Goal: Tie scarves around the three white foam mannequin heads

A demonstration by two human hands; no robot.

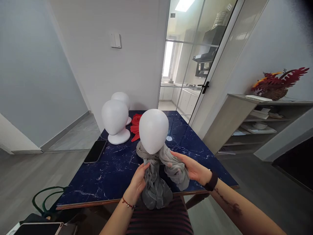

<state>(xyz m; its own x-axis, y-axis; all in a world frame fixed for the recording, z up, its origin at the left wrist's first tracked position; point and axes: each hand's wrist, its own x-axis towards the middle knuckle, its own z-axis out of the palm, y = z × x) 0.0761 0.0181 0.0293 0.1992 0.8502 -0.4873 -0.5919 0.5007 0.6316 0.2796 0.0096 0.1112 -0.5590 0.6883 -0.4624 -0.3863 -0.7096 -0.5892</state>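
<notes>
A white foam mannequin head [153,130] stands near the front of a dark blue marble-look table [114,169]. A grey scarf [156,186] is wrapped round its neck, with both ends hanging over the table's front edge. My left hand [138,182] pinches the left end of the scarf just below the neck. My right hand [193,168] has its fingers closed round the right end, pulled out to the side.
Two more white mannequin heads [114,119] stand at the back left, with a red scarf [135,125] beside them. A black phone [95,151] lies at the table's left edge. A shelf unit [254,124] is at the right, a glass door [195,65] behind.
</notes>
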